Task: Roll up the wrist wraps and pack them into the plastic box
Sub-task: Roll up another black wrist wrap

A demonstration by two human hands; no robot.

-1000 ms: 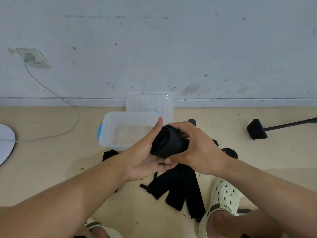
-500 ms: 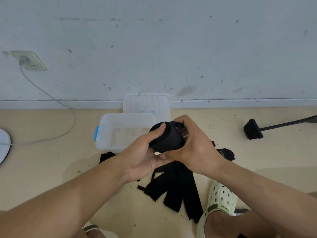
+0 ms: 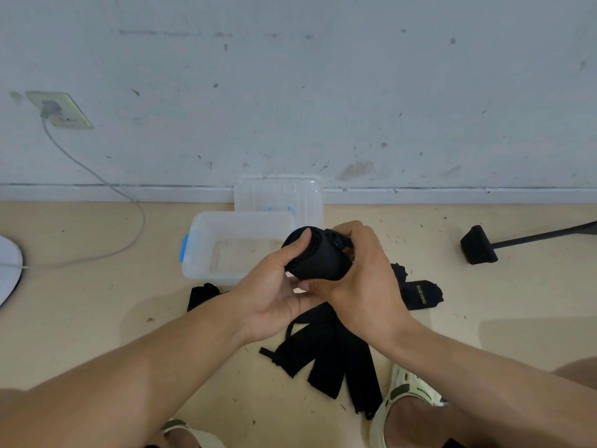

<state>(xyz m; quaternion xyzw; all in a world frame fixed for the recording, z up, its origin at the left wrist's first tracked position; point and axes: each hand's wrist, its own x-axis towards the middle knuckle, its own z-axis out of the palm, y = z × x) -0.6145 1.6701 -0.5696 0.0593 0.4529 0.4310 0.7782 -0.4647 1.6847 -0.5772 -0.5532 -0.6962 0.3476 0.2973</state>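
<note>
Rolled black wrap (image 3: 318, 258) held just in front of the clear plastic box (image 3: 206, 244), left hand (image 3: 274, 286) curled around its end, right hand (image 3: 365, 279) clamped over its side, loose wraps (image 3: 326, 354) on floor nearer than box, lid (image 3: 277, 197) behind box against wall

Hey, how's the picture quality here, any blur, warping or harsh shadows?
Head view: soft, even light with faint shadows on the floor; wide-angle bending stretches the forearms at the bottom edge; the rolled wrist wrap is a near-featureless black; the plastic box looks hazy.
</note>
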